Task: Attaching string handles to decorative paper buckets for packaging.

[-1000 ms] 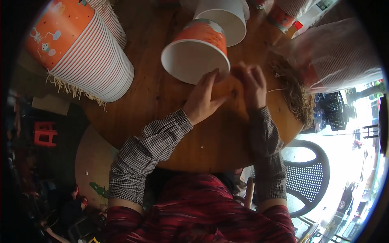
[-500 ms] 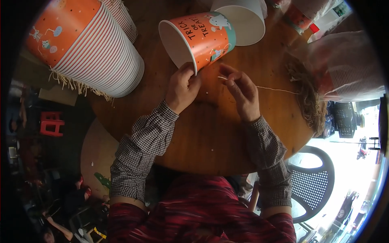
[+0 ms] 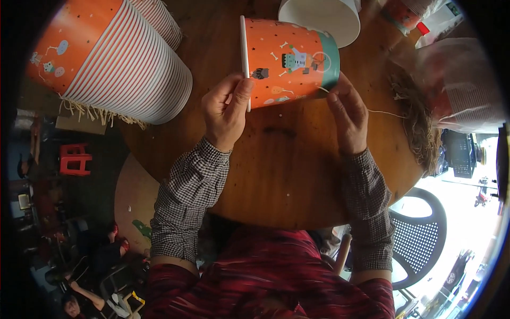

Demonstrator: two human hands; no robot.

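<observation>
A printed orange paper bucket point(image 3: 271, 56) with a teal band round its base lies on its side in front of me, mouth toward the left. My left hand point(image 3: 226, 114) pinches its white rim, thumb outside. By the teal base, my right hand point(image 3: 351, 117) closes on a thin pale cord point(image 3: 388, 113), whose short end shows at the fingertips against the bucket. The cord's other part runs right to a bundle of brown cords point(image 3: 419, 125) at the table's right edge. Some right fingers are hidden behind the bucket.
Nested orange buckets point(image 3: 143, 66) lean in a tall stack at the left of the round wooden table point(image 3: 276, 181). A white bucket point(image 3: 324, 18) lies behind mine. Plastic-wrapped buckets point(image 3: 462, 85) stand at the right. A mesh-backed chair point(image 3: 419, 239) and a red stool point(image 3: 75, 159) are beyond the table.
The bucket has shifted right and turned, showing another side of its print. My right hand has brought the cord to the bucket's base; my left hand still grips the rim.
</observation>
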